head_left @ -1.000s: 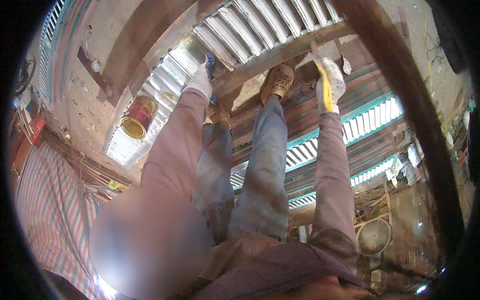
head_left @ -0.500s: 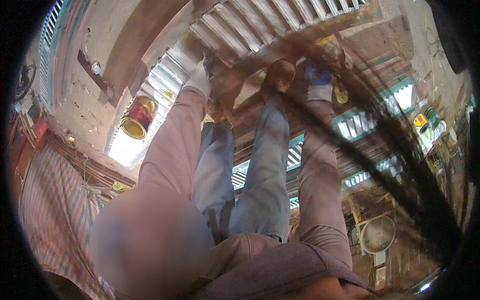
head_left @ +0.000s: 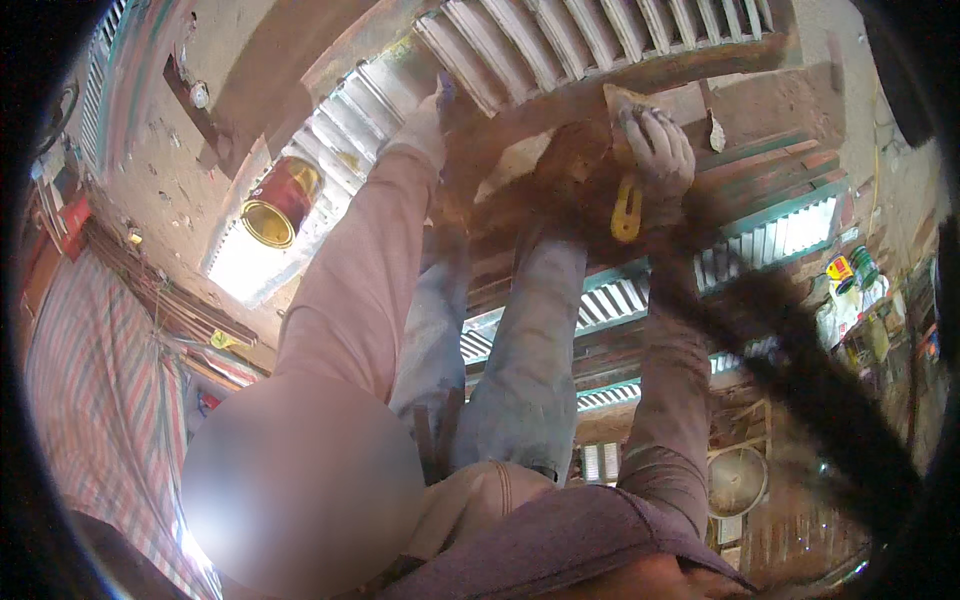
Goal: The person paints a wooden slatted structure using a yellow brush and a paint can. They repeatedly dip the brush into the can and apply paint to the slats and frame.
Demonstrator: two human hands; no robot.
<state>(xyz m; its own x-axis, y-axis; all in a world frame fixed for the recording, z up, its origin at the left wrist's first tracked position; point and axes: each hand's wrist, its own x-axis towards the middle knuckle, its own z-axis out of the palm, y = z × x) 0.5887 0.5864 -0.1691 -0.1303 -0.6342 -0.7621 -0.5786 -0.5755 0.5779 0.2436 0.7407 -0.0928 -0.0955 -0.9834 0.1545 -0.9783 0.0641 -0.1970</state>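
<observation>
We had the yellow-handled tool (head_left: 627,212) clenched in our right grip (head_left: 660,152), long axis toward us, slatted panel (head_left: 532,50) ahead-left (left grip (head_left: 430,115): couldn't tell).

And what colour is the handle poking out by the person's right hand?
The handle is yellow; it shows best in the head view.

Both sleeved arms reach forward, the hands well apart. The left arm (head_left: 350,265) slants inward behind the left hand (head_left: 426,122), whose fingers are too blurred to judge. To its right, the right hand (head_left: 660,152) has its fingers curled in, the right arm (head_left: 672,385) running almost straight behind.
</observation>
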